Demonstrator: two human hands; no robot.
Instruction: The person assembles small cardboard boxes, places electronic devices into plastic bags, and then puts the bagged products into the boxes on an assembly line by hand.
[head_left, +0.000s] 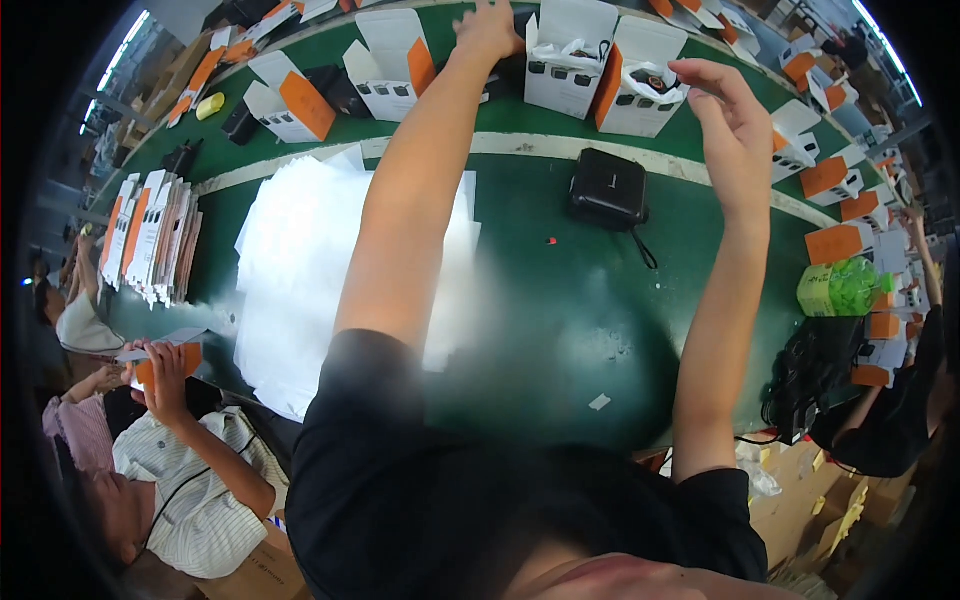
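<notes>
My left hand (pixel 487 32) reaches to the far side of the green table, its fingers spread and partly at the upper picture edge. Just right of it stands an open white box (pixel 567 75) with white plastic in its top. My right hand (pixel 735 125) is raised beside another open box (pixel 640 108), thumb and forefinger apart at its right edge. Inside that box, white plastic wrap surrounds a small dark object (pixel 656 84). Whether my fingertips touch the wrap I cannot tell. A black zipped case (pixel 608 188) with a wrist strap lies between my forearms.
White sheets (pixel 290 250) lie under my left forearm. Flattened cartons (pixel 150 235) stand at the left. More open boxes (pixel 390 70) line the raised far strip. A green bottle (pixel 845 288) and black cables (pixel 815 370) lie right. A co-worker (pixel 190 480) holds a box nearby left.
</notes>
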